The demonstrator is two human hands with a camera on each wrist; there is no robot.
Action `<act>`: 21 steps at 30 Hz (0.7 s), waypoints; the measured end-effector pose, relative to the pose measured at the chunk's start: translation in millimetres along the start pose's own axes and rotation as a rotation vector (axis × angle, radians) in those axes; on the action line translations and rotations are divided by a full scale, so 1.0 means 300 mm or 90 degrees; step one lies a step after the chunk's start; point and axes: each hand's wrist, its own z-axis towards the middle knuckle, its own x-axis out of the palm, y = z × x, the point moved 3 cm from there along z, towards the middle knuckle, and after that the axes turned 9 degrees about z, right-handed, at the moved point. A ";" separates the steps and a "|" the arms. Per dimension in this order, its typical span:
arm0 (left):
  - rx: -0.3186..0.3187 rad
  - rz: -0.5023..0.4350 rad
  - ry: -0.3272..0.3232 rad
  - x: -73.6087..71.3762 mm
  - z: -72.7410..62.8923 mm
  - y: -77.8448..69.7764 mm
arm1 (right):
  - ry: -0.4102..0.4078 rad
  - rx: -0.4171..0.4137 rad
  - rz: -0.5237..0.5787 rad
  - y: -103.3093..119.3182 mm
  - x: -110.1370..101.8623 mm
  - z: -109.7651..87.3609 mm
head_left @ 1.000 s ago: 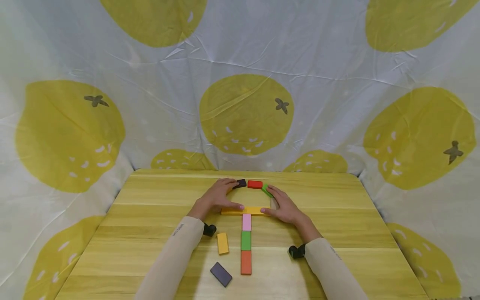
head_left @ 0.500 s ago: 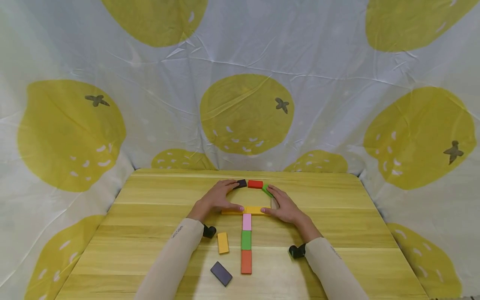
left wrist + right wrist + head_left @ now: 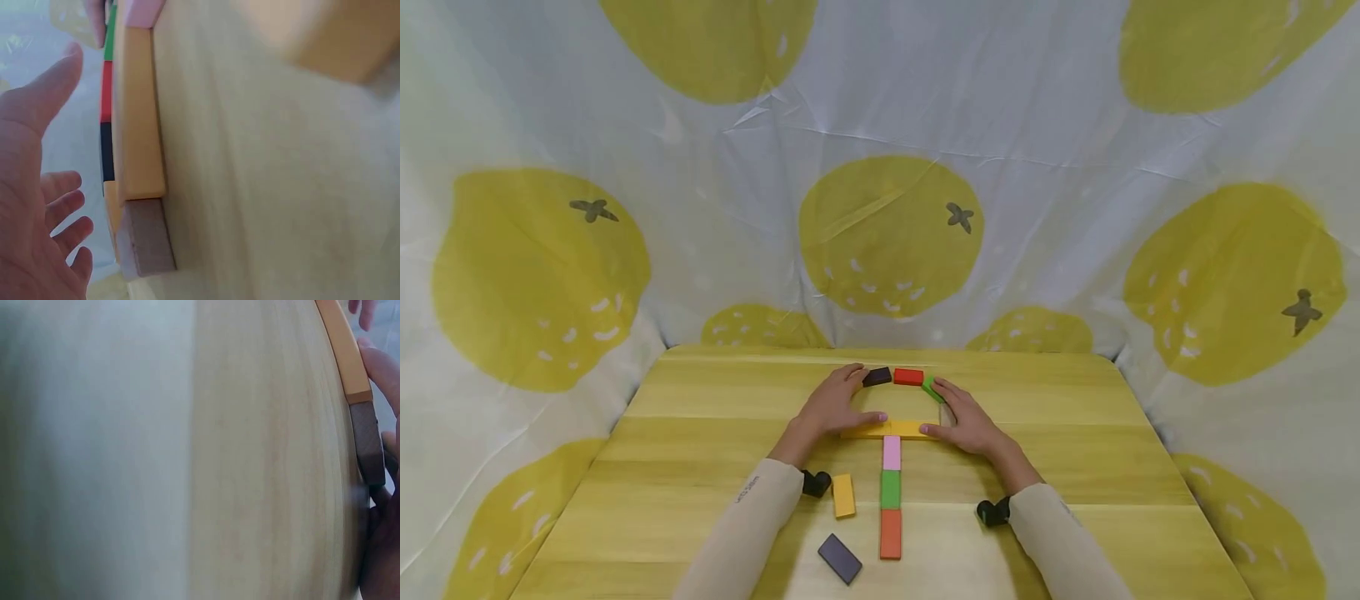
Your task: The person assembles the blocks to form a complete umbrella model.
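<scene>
Wooden blocks lie as an arch over a straight stem. My left hand (image 3: 833, 406) is spread at the arch's left side, its fingertips right beside a black block (image 3: 877, 378) and its thumb over a yellow block (image 3: 867, 432). In the left wrist view, its relaxed fingers hover by the row, near a grey-brown end block (image 3: 151, 240). My right hand (image 3: 970, 423) has its fingertips at a green block (image 3: 930, 389) and its thumb at the second yellow block (image 3: 907, 429). Another grey-brown block (image 3: 366, 442) sits under it in the right wrist view. Between the hands lies a red block (image 3: 908, 377).
The stem runs toward me: a pink block (image 3: 891, 452), a green block (image 3: 891, 490), then an orange-red block (image 3: 891, 535). Left of it lie a loose yellow block (image 3: 844, 497) and a loose dark grey block (image 3: 840, 559). A lemon-print curtain (image 3: 1045, 250) hangs behind the table.
My left fingers have drawn back slightly to the left, showing more of the black block. The right hand stays nearly where it was. The head view has tilted up a little.
</scene>
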 end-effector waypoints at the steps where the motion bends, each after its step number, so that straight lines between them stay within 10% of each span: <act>1: -0.003 0.004 -0.001 0.006 -0.009 -0.003 | 0.007 0.005 -0.003 -0.003 0.006 -0.005; 21: 0.029 0.072 0.031 0.057 -0.022 -0.028 | -0.004 -0.009 -0.002 0.017 0.001 -0.012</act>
